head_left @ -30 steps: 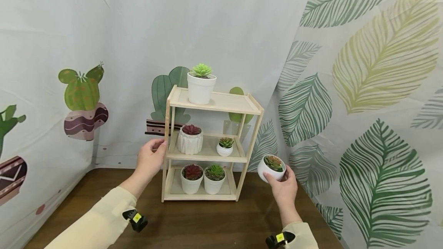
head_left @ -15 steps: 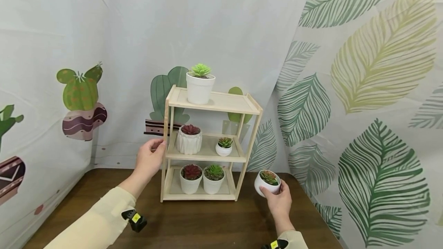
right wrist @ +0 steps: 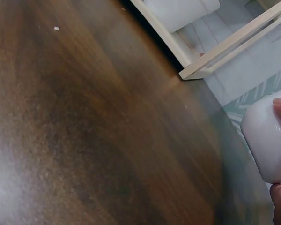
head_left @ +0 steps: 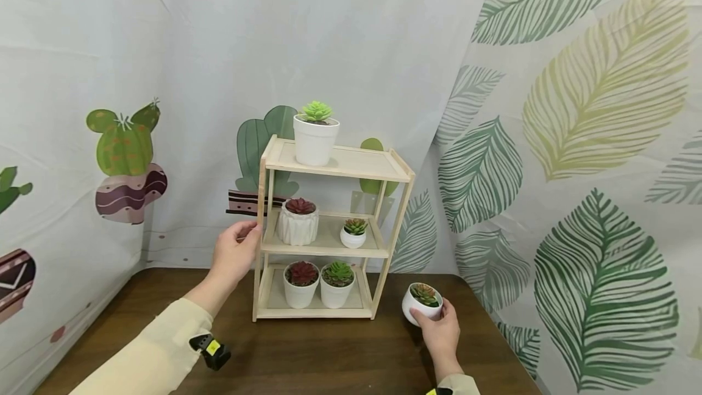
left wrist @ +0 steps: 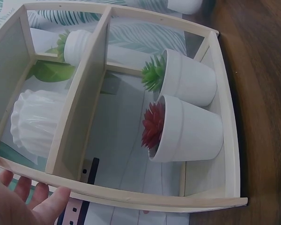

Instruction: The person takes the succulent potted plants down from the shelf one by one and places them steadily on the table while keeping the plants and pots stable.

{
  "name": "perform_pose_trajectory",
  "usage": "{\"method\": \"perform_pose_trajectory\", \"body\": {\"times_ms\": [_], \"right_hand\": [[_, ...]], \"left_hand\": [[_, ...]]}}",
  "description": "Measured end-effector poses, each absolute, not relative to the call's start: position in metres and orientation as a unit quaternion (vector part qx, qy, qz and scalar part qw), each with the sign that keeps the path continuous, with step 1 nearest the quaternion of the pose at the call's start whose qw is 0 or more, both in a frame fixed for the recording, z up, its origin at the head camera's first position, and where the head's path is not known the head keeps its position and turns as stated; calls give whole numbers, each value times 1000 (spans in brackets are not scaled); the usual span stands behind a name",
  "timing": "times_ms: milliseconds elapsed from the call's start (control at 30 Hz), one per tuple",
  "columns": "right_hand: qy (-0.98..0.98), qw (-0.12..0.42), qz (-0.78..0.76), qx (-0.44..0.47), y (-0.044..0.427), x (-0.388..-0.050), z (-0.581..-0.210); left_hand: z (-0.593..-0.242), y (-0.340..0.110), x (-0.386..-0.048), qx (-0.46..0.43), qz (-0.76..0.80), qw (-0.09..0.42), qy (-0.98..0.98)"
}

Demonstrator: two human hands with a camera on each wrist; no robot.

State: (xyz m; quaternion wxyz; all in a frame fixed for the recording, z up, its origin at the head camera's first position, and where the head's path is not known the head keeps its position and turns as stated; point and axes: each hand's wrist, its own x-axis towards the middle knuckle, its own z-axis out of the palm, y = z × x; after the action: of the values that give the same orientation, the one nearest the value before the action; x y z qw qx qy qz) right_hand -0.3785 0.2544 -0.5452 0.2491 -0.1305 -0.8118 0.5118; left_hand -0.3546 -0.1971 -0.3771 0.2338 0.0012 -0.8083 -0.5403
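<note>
My right hand [head_left: 442,335] grips a round white pot with a green and reddish succulent [head_left: 422,303], just right of a small wooden shelf rack [head_left: 340,249]. In the right wrist view, fingers hold the smooth white pot [right wrist: 267,136] at the edge; whether its base touches the table cannot be told. My left hand [head_left: 233,252] pinches the rack's left upright at middle-shelf height. Fingertips [left wrist: 37,192] show along that upright in the left wrist view. On the middle shelf stand a ribbed pot with a dark red succulent [head_left: 298,227] and a small round potted succulent [head_left: 353,235].
The top shelf bears a white pot with a bright green succulent [head_left: 316,139]. A red potted succulent [head_left: 301,288] and a green one [head_left: 337,288] share the bottom shelf. The rack stands on a dark wooden table [head_left: 307,358] before a printed cloth backdrop [head_left: 356,29].
My right hand has lowered the potted succulent toward the table beside the rack, drifting slightly left. The left hand stays at the rack's upright.
</note>
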Motion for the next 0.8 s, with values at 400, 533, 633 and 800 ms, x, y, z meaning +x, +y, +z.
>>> {"method": "perform_pose_trajectory", "body": {"times_ms": [400, 533, 633, 800], "right_hand": [[-814, 240, 512, -135, 259, -377, -553], [-813, 239, 513, -137, 260, -376, -556], [-814, 239, 512, -139, 261, -375, -557], [-817, 229, 510, -140, 262, -375, -559]], "left_hand": [[-380, -197, -355, 7, -540, 229, -810], [-381, -196, -355, 11, -540, 231, -809], [-381, -196, -354, 12, -541, 231, -808], [-381, -197, -355, 10, -546, 226, -806]]}}
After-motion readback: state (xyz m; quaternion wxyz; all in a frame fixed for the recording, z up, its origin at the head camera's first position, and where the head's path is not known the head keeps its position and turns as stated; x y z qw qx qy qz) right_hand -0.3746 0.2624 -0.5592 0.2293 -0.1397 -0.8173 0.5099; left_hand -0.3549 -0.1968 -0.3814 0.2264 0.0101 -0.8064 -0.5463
